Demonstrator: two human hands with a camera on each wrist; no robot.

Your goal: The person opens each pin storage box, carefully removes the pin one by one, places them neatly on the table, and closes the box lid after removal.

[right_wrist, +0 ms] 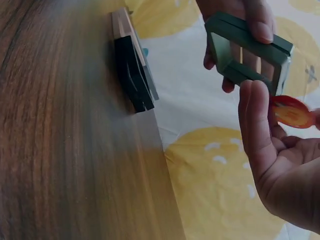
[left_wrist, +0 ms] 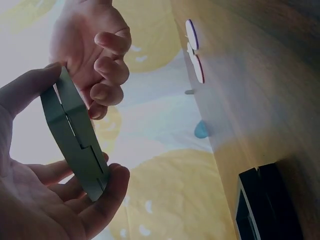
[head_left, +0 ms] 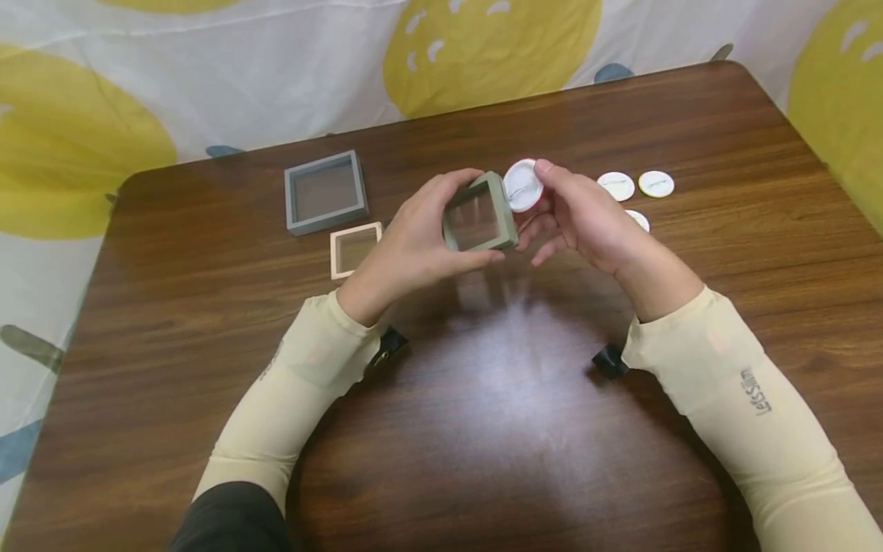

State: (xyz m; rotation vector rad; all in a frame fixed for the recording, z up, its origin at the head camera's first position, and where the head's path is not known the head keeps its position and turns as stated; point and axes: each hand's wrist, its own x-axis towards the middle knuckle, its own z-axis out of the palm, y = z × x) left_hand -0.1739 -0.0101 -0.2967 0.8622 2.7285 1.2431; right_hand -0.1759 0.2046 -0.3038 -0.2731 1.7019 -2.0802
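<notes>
My left hand [head_left: 417, 239] grips a small green square display frame [head_left: 506, 215] by its edges, thumb on one side and fingers on the opposite one. A clear window fills its middle. Between the thumb and a finger of my right hand [head_left: 596, 221] is a round pin badge [head_left: 523, 186], its white back and pin facing the head camera. In the right wrist view the badge [right_wrist: 292, 112] shows a red rim and an orange front. It is right at the frame's side edge; whether they touch I cannot tell. My other right fingers extend below the badge.
Left of the hands lie a larger grey frame [head_left: 290, 203] and a small beige frame [head_left: 334, 259], partly behind my left hand. Three more badges, one [head_left: 656, 184] farthest right, lie back-up on the wooden table [head_left: 469, 445]. A patterned cloth [head_left: 276, 69] hangs behind the table.
</notes>
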